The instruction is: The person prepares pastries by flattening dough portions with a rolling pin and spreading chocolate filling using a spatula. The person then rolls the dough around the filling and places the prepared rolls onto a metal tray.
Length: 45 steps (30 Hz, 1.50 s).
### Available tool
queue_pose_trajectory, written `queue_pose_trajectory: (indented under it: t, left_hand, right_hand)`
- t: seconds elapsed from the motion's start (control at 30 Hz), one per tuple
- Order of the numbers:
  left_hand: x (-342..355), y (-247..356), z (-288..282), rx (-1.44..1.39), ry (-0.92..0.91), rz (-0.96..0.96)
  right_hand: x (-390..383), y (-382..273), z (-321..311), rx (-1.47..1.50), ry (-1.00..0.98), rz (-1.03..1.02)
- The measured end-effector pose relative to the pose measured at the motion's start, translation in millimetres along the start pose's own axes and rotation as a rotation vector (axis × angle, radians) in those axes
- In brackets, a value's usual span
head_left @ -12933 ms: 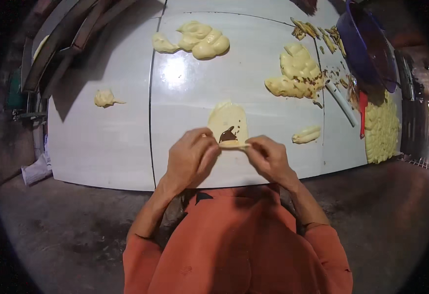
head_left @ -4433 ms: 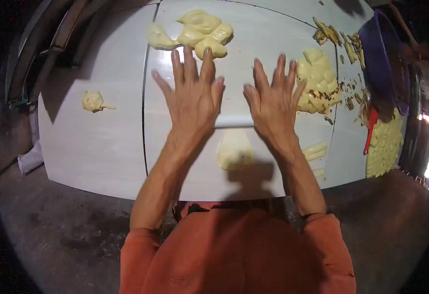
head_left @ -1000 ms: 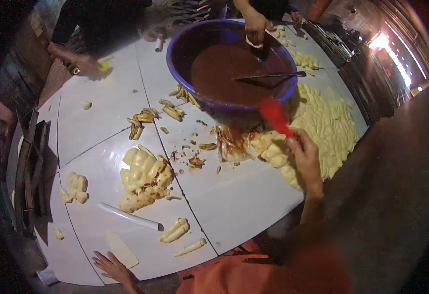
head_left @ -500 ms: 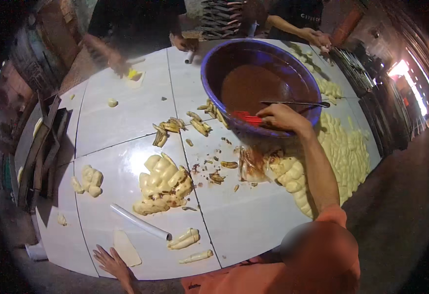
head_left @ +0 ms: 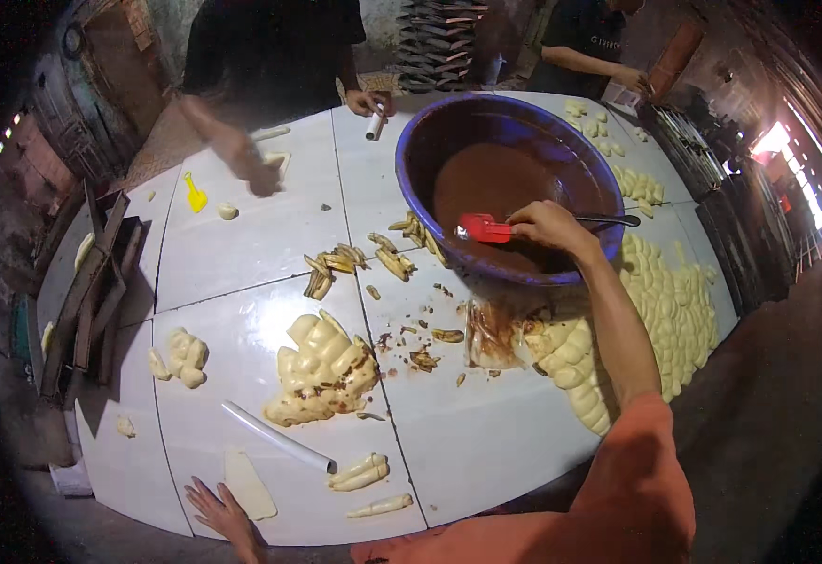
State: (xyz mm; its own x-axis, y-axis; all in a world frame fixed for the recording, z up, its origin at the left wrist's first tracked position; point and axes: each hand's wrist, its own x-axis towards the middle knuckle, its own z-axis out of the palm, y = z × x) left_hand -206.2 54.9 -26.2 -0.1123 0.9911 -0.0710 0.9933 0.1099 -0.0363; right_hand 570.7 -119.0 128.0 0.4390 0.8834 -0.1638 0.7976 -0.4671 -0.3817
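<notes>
My right hand [head_left: 552,226] reaches over the purple tub [head_left: 409,183] and grips a small red scoop [head_left: 486,228] above the brown paste [head_left: 486,179] inside. Its blade points left. At the lower left, my left hand [head_left: 221,515] lies on the table with fingers spread, right beside a flat pale dough sheet [head_left: 249,484]. Nothing is in that hand. A white tube [head_left: 279,436] lies beyond the sheet, and dough rolls [head_left: 359,472] sit to its right. A dark-handled utensil [head_left: 608,219] rests across the tub's right rim.
A dough heap [head_left: 321,362] sits mid-table, with peeled banana pieces [head_left: 336,261] behind it. Many dough pieces [head_left: 665,310] cover the right side. Across the table a co-worker's blurred hand [head_left: 256,169] works near a yellow scoop [head_left: 195,194]. Stacked metal troughs [head_left: 91,301] stand left.
My right hand has lifted the red scoop, moving it inward from the tub's near rim. My left hand stays flat. The co-worker opposite has let go of the yellow scoop, which now lies on the table.
</notes>
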Motion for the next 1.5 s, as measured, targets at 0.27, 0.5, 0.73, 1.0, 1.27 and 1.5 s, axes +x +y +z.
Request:
queue_pose_trajectory:
  t: [0.27, 0.5, 0.73, 1.0, 1.27, 1.5]
  left_hand:
    - [-6, 5, -8, -0.069, 0.046, 0.047]
    - [-7, 13, -10, -0.072, 0.037, 0.039]
    - [-13, 19, -20, -0.094, 0.015, 0.031]
    - [-24, -1, -30, -0.24, -0.032, 0.127]
    - [-59, -7, -30, -0.269, -0.054, 0.217]
    - [-69, -28, -18, -0.344, 0.005, 0.261]
  right_hand:
    - [-19, -14, -16, 0.097, -0.021, -0.052]
    - [-31, 7, -17, 0.405, -0.156, 0.161]
    - [-47, -4, -19, 0.539, -0.12, 0.189]
    - [-75, -75, -31, 0.567, -0.123, 0.269]
    - [-101, -186, 43, 0.693, -0.264, -0.03]
    - [-123, -371, 178, 0.481, -0.5, -0.376]
